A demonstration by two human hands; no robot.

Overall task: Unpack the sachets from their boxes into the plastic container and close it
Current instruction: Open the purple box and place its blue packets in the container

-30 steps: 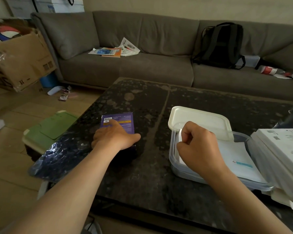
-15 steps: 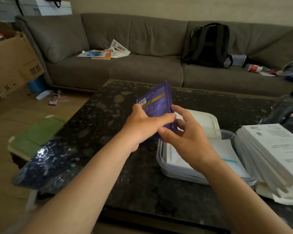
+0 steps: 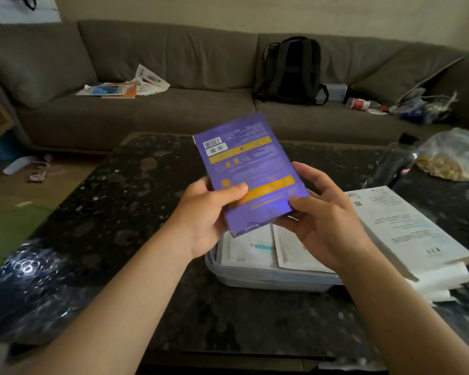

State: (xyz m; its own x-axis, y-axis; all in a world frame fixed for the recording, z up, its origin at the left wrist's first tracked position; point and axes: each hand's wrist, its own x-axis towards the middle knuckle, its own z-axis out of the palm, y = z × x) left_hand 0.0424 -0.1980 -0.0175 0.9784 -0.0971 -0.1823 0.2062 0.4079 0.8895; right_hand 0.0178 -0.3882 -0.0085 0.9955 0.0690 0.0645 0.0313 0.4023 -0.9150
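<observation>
**Purple box in both hands, not yet opened**

Flat purple cardboard box with yellow bands (image 3: 251,174) is held off the table, tilted, printed face toward the camera. Left hand (image 3: 209,212) clamps its lower-left edge, thumb on the face and fingers behind. Right hand (image 3: 325,220) clamps the lower-right corner the same way. Both grips are closed on the box.

Directly below the grip is the clear plastic container (image 3: 268,280), with flat white sachets (image 3: 251,247) already lying in it. Its lid is hidden behind the box. Right of the grip, touching or just beside the container, is a stack of flat white boxes (image 3: 406,234). Beyond the grip, to the right, are a dark bottle (image 3: 393,166) and a clear bag with yellowish contents (image 3: 450,155) on the dark speckled stone table (image 3: 119,212).

Risks, my read:
- The lower edge looks ragged. If that end is loose, sachets could slide out early and miss the container.
- Both thumbs sit low, so the top is unsupported. Pulling a flap could twist or tear the box.
- Uneven sachets could stop the lid from seating.
</observation>
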